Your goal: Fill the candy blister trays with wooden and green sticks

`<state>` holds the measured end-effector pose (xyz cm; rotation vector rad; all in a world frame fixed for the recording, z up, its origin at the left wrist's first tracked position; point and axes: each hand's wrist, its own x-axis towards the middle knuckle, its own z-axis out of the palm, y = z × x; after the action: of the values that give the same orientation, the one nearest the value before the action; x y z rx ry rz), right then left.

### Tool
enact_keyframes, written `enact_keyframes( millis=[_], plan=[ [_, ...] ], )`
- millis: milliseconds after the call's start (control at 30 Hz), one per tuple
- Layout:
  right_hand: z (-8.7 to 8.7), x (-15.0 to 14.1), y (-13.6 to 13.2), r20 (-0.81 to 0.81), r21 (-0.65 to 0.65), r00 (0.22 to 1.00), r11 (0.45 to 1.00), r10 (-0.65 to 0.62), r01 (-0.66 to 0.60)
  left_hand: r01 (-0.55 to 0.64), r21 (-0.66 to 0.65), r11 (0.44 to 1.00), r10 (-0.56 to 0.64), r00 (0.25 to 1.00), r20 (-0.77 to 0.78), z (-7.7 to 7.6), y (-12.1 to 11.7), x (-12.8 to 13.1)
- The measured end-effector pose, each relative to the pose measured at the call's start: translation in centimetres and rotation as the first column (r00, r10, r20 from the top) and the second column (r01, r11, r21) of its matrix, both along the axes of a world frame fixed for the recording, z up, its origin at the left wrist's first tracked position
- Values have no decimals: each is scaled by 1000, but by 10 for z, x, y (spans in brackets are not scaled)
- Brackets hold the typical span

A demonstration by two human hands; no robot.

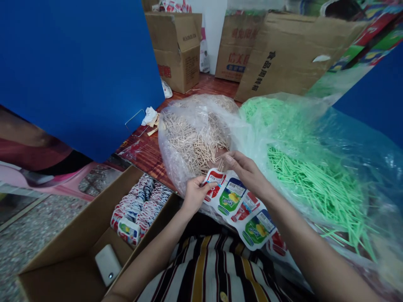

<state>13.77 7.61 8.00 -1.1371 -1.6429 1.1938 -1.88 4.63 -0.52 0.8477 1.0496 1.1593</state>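
As L hand (195, 195) pinches, strip (242, 211) slants — scalloped.

Packet strip (229, 200) smooth; bag (169, 161) glossy, wrinkled plastic; box (72, 239) matt cardboard; tabletop (153, 157) glossy.

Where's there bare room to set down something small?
A small patch of table shows bare between the bag of wooden sticks and the open carton. Inside that carton, the floor left of the white device in the picture looks free. Crowded: around the left hand and right hand, with the printed strip and green sticks close by.
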Motion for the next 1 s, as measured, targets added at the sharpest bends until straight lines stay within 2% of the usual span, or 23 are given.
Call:
enact_keyframes(
  millis=[100, 200, 400, 567, 700, 833, 1000],
  plan=[
    [1, 4, 2, 170, 117, 985, 993, -28, 9, -2, 1, 1000, 2, 1000, 20, 0, 0, -2],
    [0, 8, 1, 272, 193, 962, 981, -22, -32, 13, -8, 1000, -13, 999, 52, -1, 0, -4],
    [-1, 13, -8, 473, 216, 870, 939, 140, -269, 46, -20, 999, -43, 991, 128, -2, -2, -8],
    [-5, 13, -10, 490, 225, 863, 938, 123, -262, 53, -33, 998, -46, 985, 167, -2, -3, -7],
    [-2, 13, -11, 503, 166, 843, 936, 191, -312, 50, -32, 998, -44, 982, 185, -4, -5, -5],
    [3, 16, -12, 451, 165, 846, 905, 284, -391, 59, -38, 997, -49, 970, 236, -3, -7, -7],
    [2, 21, -12, 457, 102, 838, 919, 297, -381, 41, -60, 997, -25, 970, 241, 1, -7, -7]
  ],
)
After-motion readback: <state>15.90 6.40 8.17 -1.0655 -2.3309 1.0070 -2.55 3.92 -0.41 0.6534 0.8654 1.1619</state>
